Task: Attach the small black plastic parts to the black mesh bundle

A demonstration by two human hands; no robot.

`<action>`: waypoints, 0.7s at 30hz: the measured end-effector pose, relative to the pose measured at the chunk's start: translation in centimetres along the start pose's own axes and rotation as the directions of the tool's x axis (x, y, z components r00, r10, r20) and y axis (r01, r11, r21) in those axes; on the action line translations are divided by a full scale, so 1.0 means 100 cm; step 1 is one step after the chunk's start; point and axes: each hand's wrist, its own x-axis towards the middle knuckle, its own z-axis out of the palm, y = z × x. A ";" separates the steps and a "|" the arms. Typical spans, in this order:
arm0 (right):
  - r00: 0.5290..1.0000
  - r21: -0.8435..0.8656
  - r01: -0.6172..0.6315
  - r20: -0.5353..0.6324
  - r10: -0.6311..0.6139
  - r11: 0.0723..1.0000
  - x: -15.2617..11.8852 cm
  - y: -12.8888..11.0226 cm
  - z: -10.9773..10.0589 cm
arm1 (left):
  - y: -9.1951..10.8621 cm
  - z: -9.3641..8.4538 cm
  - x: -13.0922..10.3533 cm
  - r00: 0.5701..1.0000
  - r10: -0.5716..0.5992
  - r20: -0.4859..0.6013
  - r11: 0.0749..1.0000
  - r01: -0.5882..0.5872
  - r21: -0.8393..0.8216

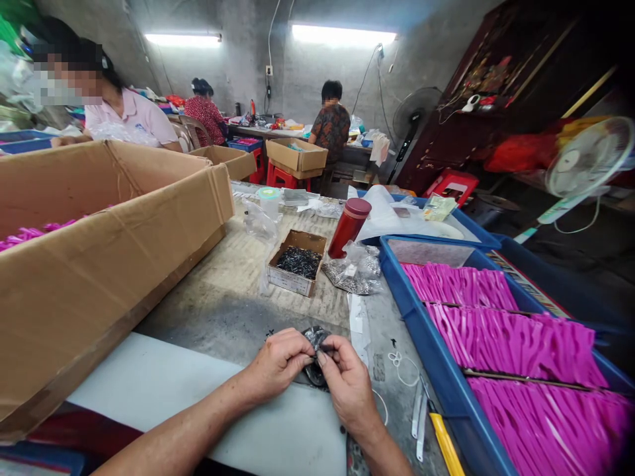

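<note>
My left hand (285,357) and my right hand (344,370) meet over the near part of the table, each with thumb and forefinger pinched together. Fingertips hide whatever small thing is between them. Just behind and under the fingers lies a shiny black bundle (316,335) that looks like thin plastic; its exact kind I cannot tell. Beyond it stands a small open cardboard box (292,283) holding many tiny black pieces (299,262). A clear plastic bag of small metallic parts (353,271) lies beside that box.
A large cardboard box (114,244) with magenta pieces stands left. At right, a blue tray (414,324) holds rows of magenta strips (516,344). A red flask (349,228) stands behind the parts bag. A yellow-handled tool (445,443) and metal blades (419,420) lie near right. Several people sit beyond.
</note>
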 end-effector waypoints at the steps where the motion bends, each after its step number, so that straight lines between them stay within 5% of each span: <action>1: 1.000 -0.021 0.009 0.003 -0.009 1.000 0.000 -0.001 0.000 | 0.000 0.000 0.000 1.000 -0.004 0.003 1.000 0.004 0.002; 21: 0.994 -0.218 0.106 0.008 -0.107 0.970 -0.001 -0.009 -0.002 | 0.003 -0.001 0.001 0.995 -0.091 0.043 0.996 0.091 -0.001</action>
